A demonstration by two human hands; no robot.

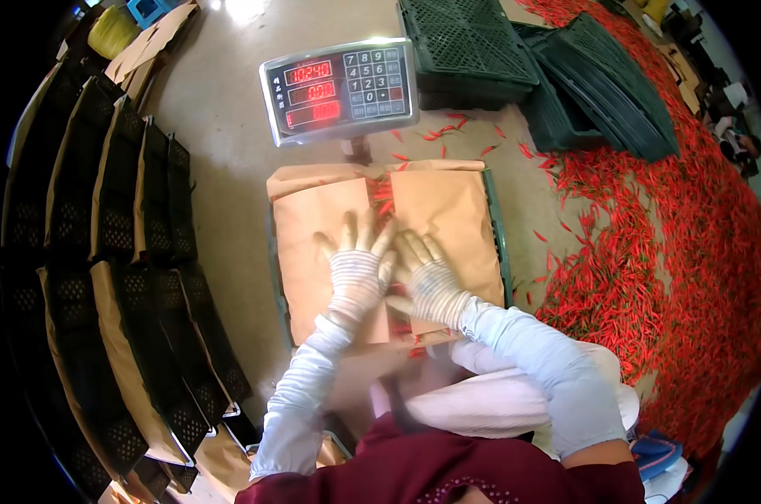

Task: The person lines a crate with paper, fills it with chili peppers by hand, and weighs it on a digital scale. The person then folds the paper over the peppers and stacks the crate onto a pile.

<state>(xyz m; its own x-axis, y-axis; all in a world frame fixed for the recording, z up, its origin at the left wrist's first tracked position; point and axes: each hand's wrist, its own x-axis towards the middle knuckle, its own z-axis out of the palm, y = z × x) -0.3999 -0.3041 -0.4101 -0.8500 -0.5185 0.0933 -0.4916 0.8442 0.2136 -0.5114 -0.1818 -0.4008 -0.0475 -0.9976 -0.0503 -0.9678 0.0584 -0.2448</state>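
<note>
A dark green crate (pixel 497 220) stands in front of me, lined with brown paper whose two flaps fold over the top. My left hand (pixel 355 267), in a striped work glove, lies with fingers spread on the left paper flap (pixel 313 252). On the right paper flap (pixel 448 210) rests my right hand (pixel 428 273), gloved too, its fingers stretched out. Red chili peppers (pixel 382 197) show through the gap between the flaps. The paper hides most of what the crate holds. Neither hand grips anything.
A digital scale display (pixel 338 91) stands just beyond the crate. Stacked green crates (pixel 469 50) are at the back, with tilted ones (pixel 603 84) beside them. Loose red chilies (pixel 691 277) cover the floor on the right. Black crates with paper liners (pixel 120 185) line the left.
</note>
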